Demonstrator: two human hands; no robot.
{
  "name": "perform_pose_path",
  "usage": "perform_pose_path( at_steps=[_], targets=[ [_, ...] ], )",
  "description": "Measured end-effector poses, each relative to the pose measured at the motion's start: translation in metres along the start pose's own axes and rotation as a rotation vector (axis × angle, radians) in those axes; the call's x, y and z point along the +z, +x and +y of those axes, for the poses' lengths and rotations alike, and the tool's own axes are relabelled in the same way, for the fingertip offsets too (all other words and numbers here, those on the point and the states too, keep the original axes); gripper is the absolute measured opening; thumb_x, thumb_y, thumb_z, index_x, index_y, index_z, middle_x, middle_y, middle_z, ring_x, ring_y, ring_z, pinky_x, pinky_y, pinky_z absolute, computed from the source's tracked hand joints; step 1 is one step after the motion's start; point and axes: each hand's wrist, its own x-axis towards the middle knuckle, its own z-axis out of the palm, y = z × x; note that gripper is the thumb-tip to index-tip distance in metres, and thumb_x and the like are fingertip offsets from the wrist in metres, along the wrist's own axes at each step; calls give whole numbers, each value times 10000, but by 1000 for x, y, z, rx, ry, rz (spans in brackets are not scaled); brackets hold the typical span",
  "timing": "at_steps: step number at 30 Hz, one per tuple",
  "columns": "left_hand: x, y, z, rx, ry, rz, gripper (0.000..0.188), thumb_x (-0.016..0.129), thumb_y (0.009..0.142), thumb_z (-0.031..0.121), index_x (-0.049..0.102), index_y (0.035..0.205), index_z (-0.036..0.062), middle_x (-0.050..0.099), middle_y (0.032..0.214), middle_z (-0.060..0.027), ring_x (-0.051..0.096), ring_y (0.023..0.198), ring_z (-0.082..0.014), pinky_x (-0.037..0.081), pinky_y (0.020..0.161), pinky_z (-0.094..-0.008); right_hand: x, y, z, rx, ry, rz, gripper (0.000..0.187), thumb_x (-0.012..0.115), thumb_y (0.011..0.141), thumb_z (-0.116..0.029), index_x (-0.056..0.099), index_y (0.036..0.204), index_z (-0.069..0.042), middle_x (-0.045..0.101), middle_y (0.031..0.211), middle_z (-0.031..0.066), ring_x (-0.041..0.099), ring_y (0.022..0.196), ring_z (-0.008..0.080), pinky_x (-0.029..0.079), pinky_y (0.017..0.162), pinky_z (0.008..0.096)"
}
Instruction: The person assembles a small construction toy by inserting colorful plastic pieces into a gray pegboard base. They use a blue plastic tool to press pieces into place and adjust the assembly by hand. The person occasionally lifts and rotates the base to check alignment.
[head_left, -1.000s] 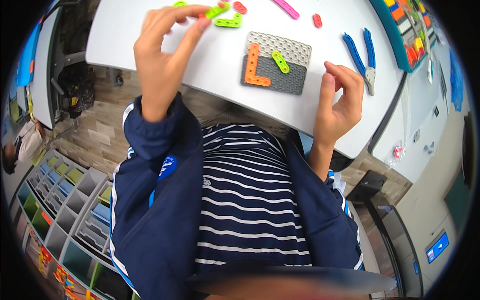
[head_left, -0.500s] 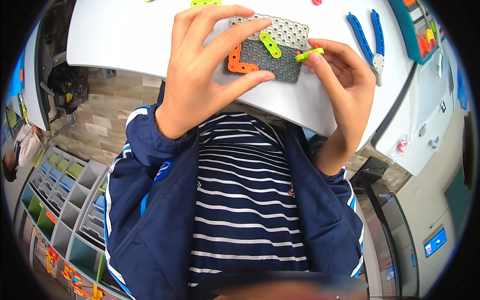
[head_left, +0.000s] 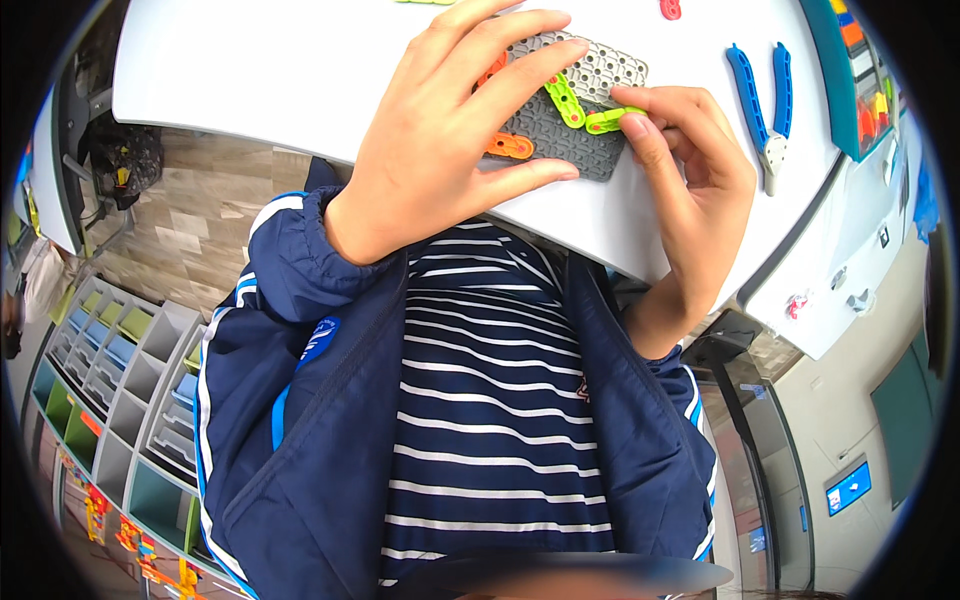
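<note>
A flat perforated building plate, light grey in its far part (head_left: 615, 68) and dark grey in its near part (head_left: 556, 135), lies on the white table. My left hand (head_left: 450, 130) spreads over its left side, fingers and thumb apart; whether it touches the plate I cannot tell. Between my right hand's (head_left: 695, 165) thumb and forefinger is a short lime-green connector strip (head_left: 603, 122), level with the plate's right side. Its left end is beside another lime-green strip (head_left: 565, 100) lying slanted on the plate. An orange angled piece (head_left: 512, 146) sits on the plate, partly hidden by my left fingers.
Blue-handled pliers (head_left: 768, 110) with a grey head lie to the right. Beyond them stands a teal box (head_left: 840, 90) with coloured parts. A red piece (head_left: 670, 9) and another lime-green piece (head_left: 425, 1) are at the far edge of view. Shelving (head_left: 125, 410) stands at lower left.
The held green strip has turned from tilted, with its red pegs showing, to lying lower beside the other strip. The whole view has shifted, so plate, hands and pliers appear farther right.
</note>
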Motion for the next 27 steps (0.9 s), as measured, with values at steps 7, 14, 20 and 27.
perform_pose_path(
  at_steps=[7,14,20,27],
  targets=[
    [5,2,-8,91,-47,43,730,881,789,334,610,1393,27,561,1406,-189,480,1380,-391,422,1110,-492,-8,0,-2,-22,-92,-88,166,741,863,35,783,1016,-14,699,955,81,632,799,145,496,738,265],
    [8,2,-13,104,-61,60,713,848,814,368,606,1382,13,566,1389,-189,505,1354,-380,432,1089,-489,-17,8,-6,-36,-141,-200,164,745,854,42,778,1005,-13,678,946,84,620,806,157,492,733,264],
    [12,3,-16,142,44,73,662,825,835,355,617,1361,11,579,1370,-182,539,1316,-373,441,1066,-488,-16,11,-9,-25,-175,-218,156,745,852,46,771,997,-3,673,942,89,612,785,158,486,721,266],
    [9,3,-17,151,22,73,634,816,840,332,626,1358,20,580,1375,-181,543,1326,-362,435,1080,-494,-18,19,-14,84,-111,-253,110,736,886,25,759,994,16,676,939,79,599,771,135,476,717,258]
  ],
)
